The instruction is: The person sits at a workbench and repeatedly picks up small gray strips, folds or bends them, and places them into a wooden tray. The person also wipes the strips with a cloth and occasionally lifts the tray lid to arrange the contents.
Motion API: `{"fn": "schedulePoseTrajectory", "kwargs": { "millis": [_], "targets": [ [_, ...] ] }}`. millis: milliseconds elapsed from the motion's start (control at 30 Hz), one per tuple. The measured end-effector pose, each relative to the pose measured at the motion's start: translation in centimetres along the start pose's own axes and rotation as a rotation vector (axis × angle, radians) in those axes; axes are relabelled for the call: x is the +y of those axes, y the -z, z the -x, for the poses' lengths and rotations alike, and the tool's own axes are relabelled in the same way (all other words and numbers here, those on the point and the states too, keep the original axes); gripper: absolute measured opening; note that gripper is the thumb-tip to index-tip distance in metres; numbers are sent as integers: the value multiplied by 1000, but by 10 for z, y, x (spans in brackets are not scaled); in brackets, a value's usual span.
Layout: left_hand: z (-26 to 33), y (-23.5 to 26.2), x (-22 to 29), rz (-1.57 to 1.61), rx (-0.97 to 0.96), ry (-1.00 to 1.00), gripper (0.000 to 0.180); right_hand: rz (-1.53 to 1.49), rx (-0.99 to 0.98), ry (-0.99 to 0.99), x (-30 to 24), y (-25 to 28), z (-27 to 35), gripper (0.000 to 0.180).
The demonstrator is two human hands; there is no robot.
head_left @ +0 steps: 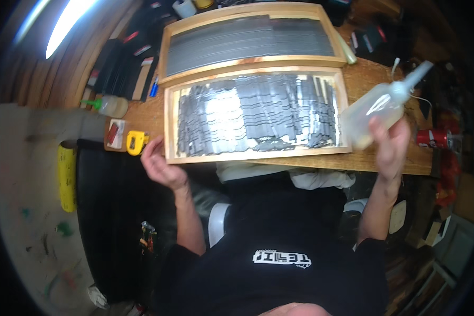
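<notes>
A translucent squeeze bottle point(376, 113) with a long nozzle is tilted up to the right, gripped by my right hand point(392, 145) beyond the tray's right side. Pale contents show through its wall; the bottle is slightly blurred. My left hand point(164, 166) rests against the lower left corner of a shallow wooden tray point(258, 159), its fingers loosely bent and apart. Uneven dark grey strips point(271, 113) cover most of that tray's shiny floor, with pale gaps at both ends. Directly behind it stands a second wooden tray point(237, 63) lined with smoother grey strips.
Left of the trays, a yellow tape measure point(137, 142), a green-tipped bottle point(112, 106) and a blue pen point(154, 87) lie on the wooden table point(387, 164). A red can point(433, 138) stands at the right. White cloth point(321, 178) hangs below the near tray.
</notes>
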State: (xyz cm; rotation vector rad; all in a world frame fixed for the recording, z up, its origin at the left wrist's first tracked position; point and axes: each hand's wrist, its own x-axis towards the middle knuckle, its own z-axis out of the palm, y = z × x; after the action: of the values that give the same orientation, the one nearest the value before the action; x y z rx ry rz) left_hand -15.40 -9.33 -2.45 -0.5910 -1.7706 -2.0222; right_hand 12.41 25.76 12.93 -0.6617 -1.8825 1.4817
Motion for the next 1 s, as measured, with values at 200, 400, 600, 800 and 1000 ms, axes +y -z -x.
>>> {"fn": "schedulePoseTrajectory", "kwargs": {
  "millis": [200,400,600,800,1000],
  "targets": [
    [-1,-27,-11,-46,22,-39,42,-678,-832,-633,-1,-150,49,39],
    [3,-42,6,-53,121,15,70,-889,-1049,-964,13,-239,72,65],
    [4,-45,25,-64,131,65,68,-935,-1010,-1044,6,-254,69,66],
    [2,-29,-17,12,50,-84,57,-980,-838,-960,10,-178,78,57],
    [3,-23,-19,-41,42,-107,51,-1070,-370,-836,30,-66,92,62]
  ]
}}
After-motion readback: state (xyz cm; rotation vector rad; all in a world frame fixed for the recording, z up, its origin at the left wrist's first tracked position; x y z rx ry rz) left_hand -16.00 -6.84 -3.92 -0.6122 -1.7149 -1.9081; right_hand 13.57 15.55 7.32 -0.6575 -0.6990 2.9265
